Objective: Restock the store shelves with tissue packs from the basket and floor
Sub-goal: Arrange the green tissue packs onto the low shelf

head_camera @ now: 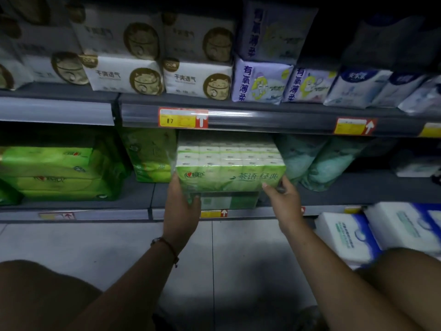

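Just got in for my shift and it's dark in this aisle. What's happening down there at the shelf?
A person is crouched at the lower shelf, restocking. Both hands are on a green tissue pack: the left hand grips its lower left corner, the right hand its lower right corner. The pack sits at the shelf's front, on top of another green pack, between green packs on the left and teal packs on the right. White and blue packs lie at the lower right.
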The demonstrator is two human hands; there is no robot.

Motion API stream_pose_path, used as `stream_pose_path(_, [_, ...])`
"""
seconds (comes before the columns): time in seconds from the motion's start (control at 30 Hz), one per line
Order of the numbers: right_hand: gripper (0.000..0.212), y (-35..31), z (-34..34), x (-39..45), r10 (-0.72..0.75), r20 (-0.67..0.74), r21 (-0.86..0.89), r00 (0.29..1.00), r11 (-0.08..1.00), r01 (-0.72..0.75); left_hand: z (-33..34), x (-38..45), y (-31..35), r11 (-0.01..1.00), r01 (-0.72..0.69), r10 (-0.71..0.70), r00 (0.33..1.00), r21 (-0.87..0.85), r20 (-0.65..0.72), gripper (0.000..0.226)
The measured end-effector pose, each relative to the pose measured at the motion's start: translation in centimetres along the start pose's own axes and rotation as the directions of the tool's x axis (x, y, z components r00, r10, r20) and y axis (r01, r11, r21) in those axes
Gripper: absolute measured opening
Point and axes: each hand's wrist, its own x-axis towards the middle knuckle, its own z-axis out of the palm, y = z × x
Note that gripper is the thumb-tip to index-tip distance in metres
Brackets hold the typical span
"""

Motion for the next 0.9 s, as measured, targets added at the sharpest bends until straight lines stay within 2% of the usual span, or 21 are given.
stream_pose_path(0.13, [0.043, -0.3, -0.1, 0.2, 0.023, -0.004, 0.040, 1.000, 0.999, -0.023, 0.1, 0.3, 0.5, 0.995, 0.052, -0.052, 0.999, 0.089, 0.001, 0.089])
stream_pose_path(0.23, [0.045, -0.8, -0.4, -0.4, 0.055, 0.047, 0.081, 0.997, 0.995, -0.058, -0.3, -0.4, 1.3, 0.987, 0.078, -0.077, 0.997, 0.138, -0.015, 0.092])
stream_pose_path(0.33, [0.047, -1.5, -0.8, -1.5, 0.070, 0.090, 0.084, 0.994, 0.993, -0.077, -0.6, -1.3, 1.9, 0.994, 0.033, -0.020, 0.992, 0.104, -0.123, 0.071])
stream_pose_path(0.4, [0.051, -1.8, -1.0, -2.4, 0.070, 0.094, 0.053, 0.993, 0.996, -0.076, -0.4, -2.4, 2.2, 0.990, -0.006, 0.022, 0.993, 0.141, -0.114, 0.058])
stream_pose_path(0.47, [0.063, -2.0, -1.2, -3.4, 0.051, 0.082, -0.037, 0.995, 0.998, -0.048, -0.4, -3.8, 2.2, 0.960, -0.091, 0.103, 0.994, 0.263, -0.034, 0.051])
stream_pose_path(0.53, [0.075, -1.7, -1.4, -4.6, -0.008, 0.070, -0.200, 0.998, 0.980, 0.022, -0.4, -4.8, 1.7, 0.889, -0.209, 0.187, 0.978, 0.407, 0.093, 0.052])
stream_pose_path(0.6, [0.080, -1.2, -1.8, -5.7, -0.075, 0.134, -0.376, 0.988, 0.919, 0.121, -0.4, -5.5, 1.1, 0.811, -0.278, 0.200, 0.958, 0.515, 0.203, 0.066])
stream_pose_path(0.7, [0.085, -0.1, -2.2, -6.6, -0.069, 0.260, -0.588, 0.963, 0.780, 0.215, -0.8, -6.1, 0.9, 0.721, -0.361, 0.205, 0.926, 0.591, 0.316, 0.081])
stream_pose_path(0.8, [0.089, 0.6, -2.5, -6.6, -0.071, 0.287, -0.699, 0.955, 0.667, 0.259, -1.4, -5.7, 1.4, 0.668, -0.381, 0.167, 0.914, 0.639, 0.370, 0.086])
stream_pose_path(0.9, [0.089, 0.4, -2.5, -6.3, -0.069, 0.301, -0.746, 0.951, 0.605, 0.280, -1.6, -4.6, 1.8, 0.654, -0.374, 0.161, 0.918, 0.658, 0.362, 0.088])
